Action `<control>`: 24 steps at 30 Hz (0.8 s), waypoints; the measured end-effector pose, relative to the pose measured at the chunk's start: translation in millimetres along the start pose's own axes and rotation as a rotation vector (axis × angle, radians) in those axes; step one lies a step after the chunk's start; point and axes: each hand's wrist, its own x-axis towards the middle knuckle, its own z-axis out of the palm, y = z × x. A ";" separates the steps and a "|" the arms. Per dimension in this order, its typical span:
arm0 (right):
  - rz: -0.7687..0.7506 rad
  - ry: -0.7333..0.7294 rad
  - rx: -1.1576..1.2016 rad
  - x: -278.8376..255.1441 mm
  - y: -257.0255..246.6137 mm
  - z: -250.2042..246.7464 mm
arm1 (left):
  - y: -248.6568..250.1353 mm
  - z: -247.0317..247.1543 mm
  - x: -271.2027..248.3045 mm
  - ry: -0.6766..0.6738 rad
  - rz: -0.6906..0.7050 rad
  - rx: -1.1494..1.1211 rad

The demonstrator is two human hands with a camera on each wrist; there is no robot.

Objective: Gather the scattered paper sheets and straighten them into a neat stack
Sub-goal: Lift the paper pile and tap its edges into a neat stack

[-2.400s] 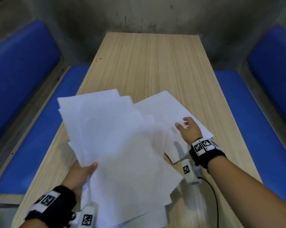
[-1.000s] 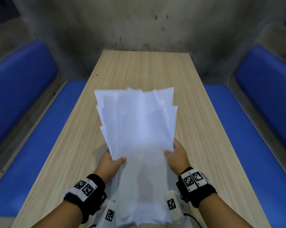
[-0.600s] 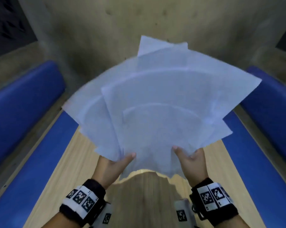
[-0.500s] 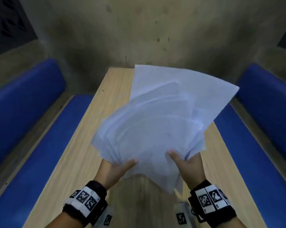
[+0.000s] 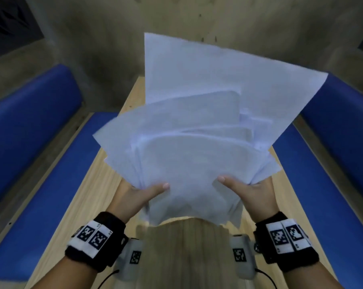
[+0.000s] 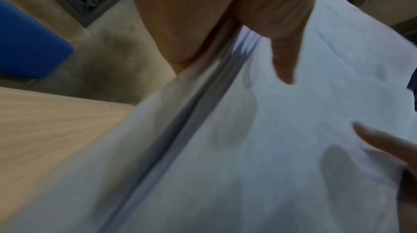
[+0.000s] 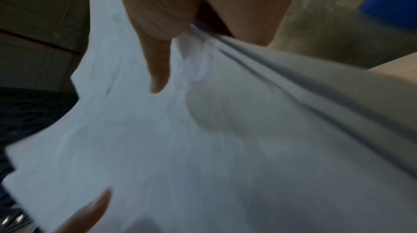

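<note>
Head view: the paper sheets point(image 5: 197, 130) are held fanned and raised above the near half of the wooden table point(image 5: 105, 184), lower edges clear of it, likely so they can be knocked level. The left hand point(image 5: 134, 197) and the right hand point(image 5: 249, 190) each pinch a lower side, thumb on top. No writing is seen on the sheets; only coded squares on the wristbands point(image 5: 93, 238).

Left wrist view: a thumb is pressed on the top sheet, finger shadows showing through.

Right wrist view: the same pinch is seen, blurred.
</note>
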 end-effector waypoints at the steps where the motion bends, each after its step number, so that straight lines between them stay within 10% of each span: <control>1: 0.023 -0.038 -0.015 -1.8 -0.5 -2.6 | -0.4 -3.2 -2.4 -0.020 -0.007 0.009; 11: 0.167 -0.227 0.044 -7.3 10.1 -12.2 | 6.1 -1.4 -4.3 -0.146 0.019 -0.055; 24: 0.118 0.021 0.038 -16.7 21.9 -4.2 | 20.9 10.2 -9.9 0.004 0.167 -0.066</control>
